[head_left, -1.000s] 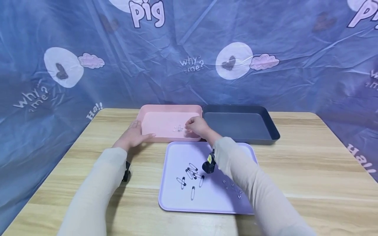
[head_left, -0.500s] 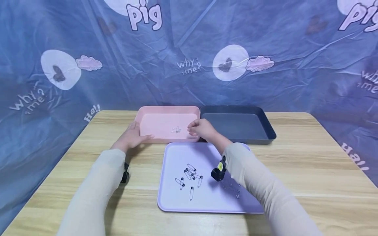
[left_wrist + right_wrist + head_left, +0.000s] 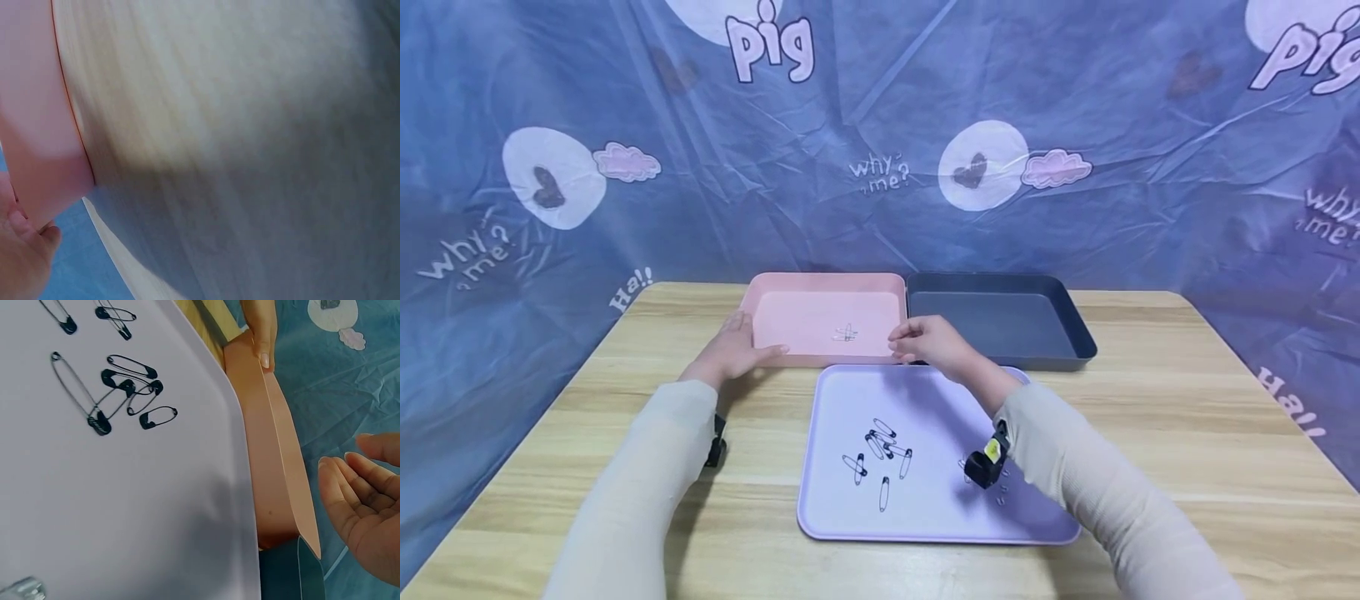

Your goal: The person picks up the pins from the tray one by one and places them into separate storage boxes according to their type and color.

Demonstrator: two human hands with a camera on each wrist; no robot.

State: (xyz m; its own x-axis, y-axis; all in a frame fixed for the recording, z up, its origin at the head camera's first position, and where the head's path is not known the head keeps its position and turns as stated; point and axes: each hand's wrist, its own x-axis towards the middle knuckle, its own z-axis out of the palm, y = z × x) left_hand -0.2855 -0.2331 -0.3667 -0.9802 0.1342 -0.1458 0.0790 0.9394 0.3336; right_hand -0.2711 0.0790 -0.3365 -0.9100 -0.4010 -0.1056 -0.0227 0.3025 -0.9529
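My left hand (image 3: 730, 350) holds the near left corner of the pink tray (image 3: 820, 362), its thumb over the front rim and fingers along the side. My right hand (image 3: 932, 342) hovers over that tray's near right corner. Its fingers (image 3: 369, 481) are loosely bent and hold nothing. A small cluster of silver safety pins (image 3: 846, 333) lies in the pink tray. On the lavender tray (image 3: 940, 525) are several black-headed safety pins (image 3: 880, 442). Small light-coloured pieces (image 3: 1002, 500) lie at its right, partly hidden by the wrist camera.
A dark grey tray (image 3: 1084, 350) stands against the right side of the pink tray. All three trays are on a wooden table (image 3: 1187, 433). A blue printed curtain (image 3: 820, 200) hangs behind. A black camera (image 3: 985, 467) on my right wrist is over the lavender tray.
My right hand has drawn back to the right and nearer from the silver pins, its fingers loosening. My left hand keeps its place. The pins on the lavender tray have not moved.
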